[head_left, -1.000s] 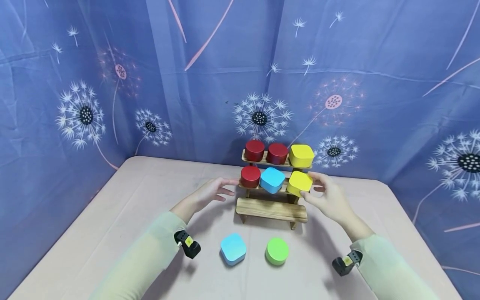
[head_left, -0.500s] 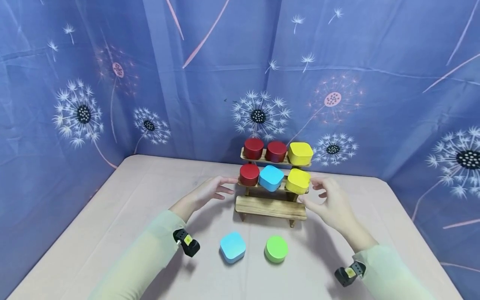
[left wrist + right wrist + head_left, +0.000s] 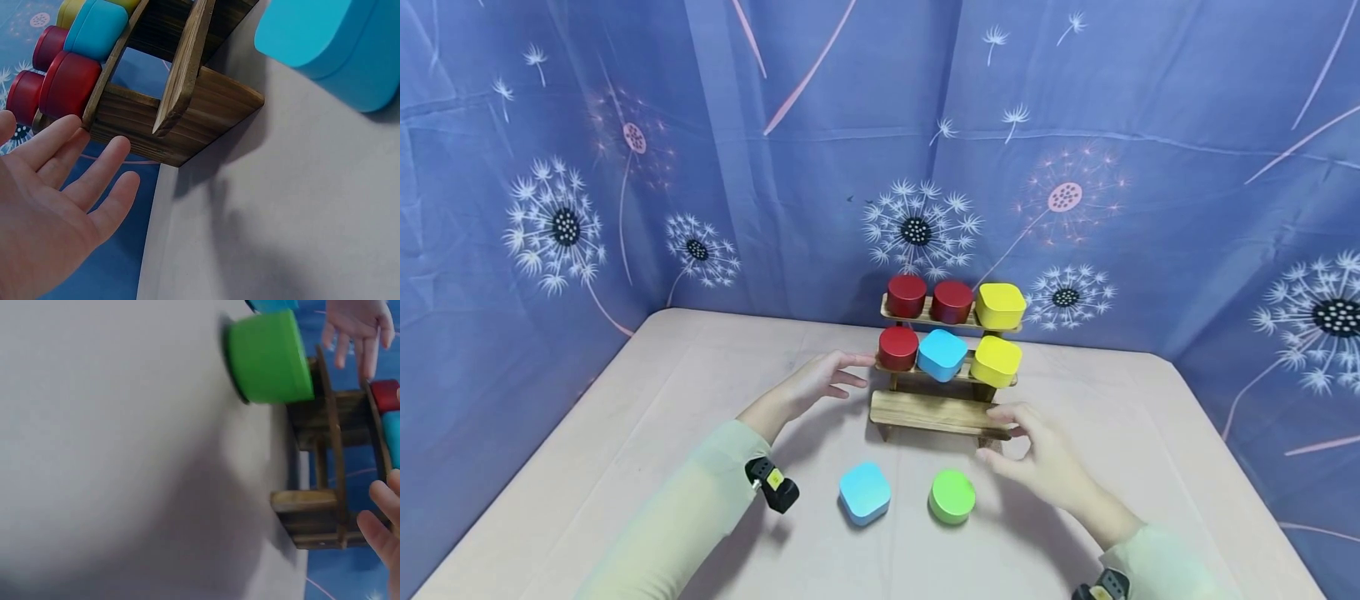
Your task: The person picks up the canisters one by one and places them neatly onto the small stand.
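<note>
A three-tier wooden stand point(image 3: 940, 410) stands near the back of the table. On its top tier are two red round tins point(image 3: 907, 297) and a yellow squarish tin point(image 3: 1000, 307). The middle tier carries a red round tin point(image 3: 898, 347), a blue squarish tin point(image 3: 942, 355) and a yellow squarish tin point(image 3: 996, 362); the bottom tier is bare. My left hand point(image 3: 820, 385) has fingers extended, fingertips right at the middle tier's left end. My right hand point(image 3: 1033, 454), holding nothing, has thumb and fingers spread by the bottom tier's right end.
A blue squarish tin point(image 3: 865, 493) and a green round tin point(image 3: 952, 497) sit on the pale tablecloth point(image 3: 662, 400) in front of the stand. Behind it hangs a blue dandelion-print curtain point(image 3: 820, 208).
My right hand has let go of the middle tier's yellow tin and moved down toward the front, beside the bottom tier. My left hand has stayed in place.
</note>
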The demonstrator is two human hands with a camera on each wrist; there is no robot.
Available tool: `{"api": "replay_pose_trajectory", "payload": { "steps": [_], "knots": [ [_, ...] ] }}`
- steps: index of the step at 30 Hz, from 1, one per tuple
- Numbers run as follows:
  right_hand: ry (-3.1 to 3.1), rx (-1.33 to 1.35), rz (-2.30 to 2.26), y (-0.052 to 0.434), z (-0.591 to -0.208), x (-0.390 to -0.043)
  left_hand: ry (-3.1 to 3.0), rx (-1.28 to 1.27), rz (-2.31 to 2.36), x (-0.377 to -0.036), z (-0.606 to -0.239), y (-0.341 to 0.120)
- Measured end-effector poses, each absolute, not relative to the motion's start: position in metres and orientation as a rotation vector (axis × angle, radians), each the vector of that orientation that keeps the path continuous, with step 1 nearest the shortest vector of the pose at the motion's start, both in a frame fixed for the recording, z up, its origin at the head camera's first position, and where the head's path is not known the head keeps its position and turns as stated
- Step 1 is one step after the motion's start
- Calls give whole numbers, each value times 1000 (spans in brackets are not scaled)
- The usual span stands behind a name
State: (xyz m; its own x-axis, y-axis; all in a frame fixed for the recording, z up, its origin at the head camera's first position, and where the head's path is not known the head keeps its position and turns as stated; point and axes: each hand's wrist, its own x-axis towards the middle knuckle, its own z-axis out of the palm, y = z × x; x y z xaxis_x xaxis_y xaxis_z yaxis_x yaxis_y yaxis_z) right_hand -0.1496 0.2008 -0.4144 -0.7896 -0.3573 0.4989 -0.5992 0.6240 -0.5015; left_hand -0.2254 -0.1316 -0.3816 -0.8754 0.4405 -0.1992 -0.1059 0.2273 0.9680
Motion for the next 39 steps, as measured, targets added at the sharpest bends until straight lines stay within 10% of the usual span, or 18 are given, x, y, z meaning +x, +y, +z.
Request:
{"api": "replay_pose_trajectory", "payload": {
  "steps": [39],
  "knots": [
    [-2810,988,1155,179,-445,-122,2088,320,1684,-225,-383,-133]
  ]
}}
